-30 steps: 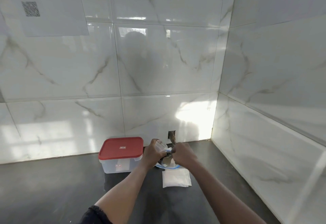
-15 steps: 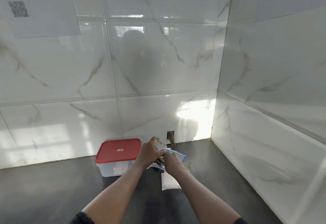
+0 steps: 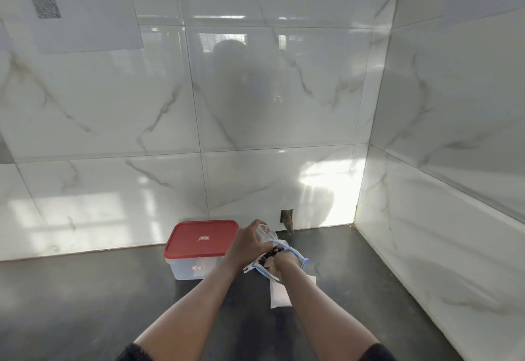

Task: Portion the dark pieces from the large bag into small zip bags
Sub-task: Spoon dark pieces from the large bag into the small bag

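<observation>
Dark counter (image 3: pixel 85 303): left hand (image 3: pixel 247 247) grips small bag (image 3: pixel 265 232); right hand (image 3: pixel 285 264) seemingly pinches dark pieces (image 3: pixel 275 250).

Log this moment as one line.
left hand holds small zip bag | right hand in large bag, grip hidden | dark pieces at mouth

A clear plastic container (image 3: pixel 196 269) with a red lid (image 3: pixel 201 237) sits on the dark countertop (image 3: pixel 85 303) near the back wall (image 3: pixel 270 184). Glossy marble-look tiles (image 3: pixel 99 104) cover 2 walls meeting at a corner. A paper sheet (image 3: pixel 93 19) with a QR code (image 3: pixel 45 5) hangs upper left. A small hole (image 3: pixel 286 216) breaks the tile at counter level
</observation>
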Available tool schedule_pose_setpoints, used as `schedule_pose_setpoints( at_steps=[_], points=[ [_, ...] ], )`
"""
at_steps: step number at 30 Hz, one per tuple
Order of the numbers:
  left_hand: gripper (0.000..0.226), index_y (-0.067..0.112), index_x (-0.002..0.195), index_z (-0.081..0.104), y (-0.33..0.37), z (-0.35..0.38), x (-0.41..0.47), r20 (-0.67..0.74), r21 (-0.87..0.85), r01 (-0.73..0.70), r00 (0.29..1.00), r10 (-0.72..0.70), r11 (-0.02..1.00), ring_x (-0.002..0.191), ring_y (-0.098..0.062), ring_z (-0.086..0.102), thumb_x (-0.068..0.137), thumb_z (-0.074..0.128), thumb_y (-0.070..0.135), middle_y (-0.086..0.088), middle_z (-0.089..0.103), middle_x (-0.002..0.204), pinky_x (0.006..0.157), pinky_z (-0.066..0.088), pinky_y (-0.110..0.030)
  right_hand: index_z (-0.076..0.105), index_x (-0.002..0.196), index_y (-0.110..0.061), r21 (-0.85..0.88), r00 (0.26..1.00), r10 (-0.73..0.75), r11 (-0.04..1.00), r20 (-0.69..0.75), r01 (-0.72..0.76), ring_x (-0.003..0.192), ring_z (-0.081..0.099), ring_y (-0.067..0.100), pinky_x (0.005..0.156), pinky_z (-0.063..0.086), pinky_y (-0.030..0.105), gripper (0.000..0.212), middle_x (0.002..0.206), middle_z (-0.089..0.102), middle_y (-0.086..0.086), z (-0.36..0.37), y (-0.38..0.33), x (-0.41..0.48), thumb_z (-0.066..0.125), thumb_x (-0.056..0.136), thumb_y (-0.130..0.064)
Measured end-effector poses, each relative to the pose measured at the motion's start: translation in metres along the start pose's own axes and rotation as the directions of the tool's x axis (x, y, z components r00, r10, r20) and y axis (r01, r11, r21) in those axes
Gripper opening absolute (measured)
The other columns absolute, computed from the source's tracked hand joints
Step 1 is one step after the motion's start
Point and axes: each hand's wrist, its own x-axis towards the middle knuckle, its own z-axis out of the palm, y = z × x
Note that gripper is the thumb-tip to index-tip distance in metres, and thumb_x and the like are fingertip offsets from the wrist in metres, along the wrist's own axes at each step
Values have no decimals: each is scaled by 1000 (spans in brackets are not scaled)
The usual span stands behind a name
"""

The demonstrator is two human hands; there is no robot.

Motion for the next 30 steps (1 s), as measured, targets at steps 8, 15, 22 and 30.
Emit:
schedule_pose_setpoints(
  at_steps=[8, 15, 22, 30],
  points=[
    [42, 14, 112, 58, 0, -3, 1, -8, -1, 3, 1000, -3, 1000, 71, -8, 55, 73, 74, 22, 8, 59, 81, 57, 38, -2, 54, 114, 7, 76, 989, 145, 987, -15, -143, 112, 58, 44, 75, 50, 54, 37, 120, 59, 27, 11, 5, 26, 31, 101, -18],
    [42, 17, 111, 58, -6, -2, 2, -11, 1, 21, 1000, -21, 1000, 78, -13, 58, 72, 74, 24, 2, 65, 89, 68, 41, -15, 51, 79, 4, -12, 999, -25, 1000, 43, 25, 62, 62, 30, 62, 52, 37, 24, 64, 59, 15, 4, 1, 0, 38, 97, -2],
    [44, 15, 112, 58, -7, -2, 4, -23, -1, 20, 1000, -20, 1000, 77, -12, 57, 73, 75, 23, 3, 63, 86, 62, 38, -8, 50, 130, -6, -841, 895, -396, 395, 206, 369, 124, 52, 22, 97, 41, 25, 34, 133, 55, 10, -4, 2, -4, 34, 101, -14],
    [44, 16, 112, 58, -1, 1, 3, -4, -11, 11, 1000, -12, 1000, 78, -12, 58, 72, 75, 24, 5, 63, 90, 70, 41, -15, 62, 111, -3, -610, 957, -274, 744, 95, 274, 85, 53, 19, 73, 45, 28, 26, 102, 62, 9, -7, -1, -18, 40, 98, -10]
  ],
)
